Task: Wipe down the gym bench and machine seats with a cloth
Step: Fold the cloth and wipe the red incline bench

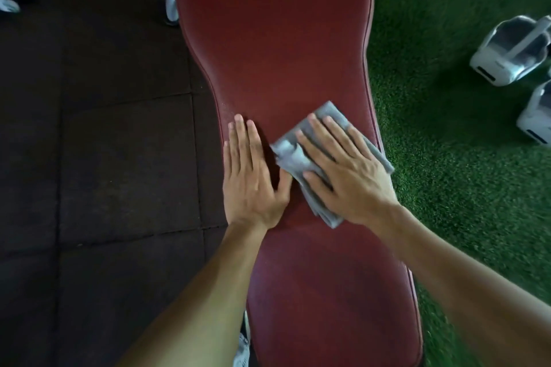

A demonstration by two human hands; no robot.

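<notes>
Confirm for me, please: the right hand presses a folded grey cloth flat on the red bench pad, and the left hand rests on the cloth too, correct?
Not quite. The head view shows the left hand flat on the bare red bench pad beside the grey cloth, not on it. The right hand does press the folded cloth flat.

Folded grey cloth (301, 155) on narrow-waisted maroon bench (286, 48)

Both bare forearms reach forward, side by side. The left hand (252, 176) lies flat, palm down, fingers straight and together. The right hand (347, 170) lies flat just beside it, fingers (320, 135) straight and slightly spread
</notes>
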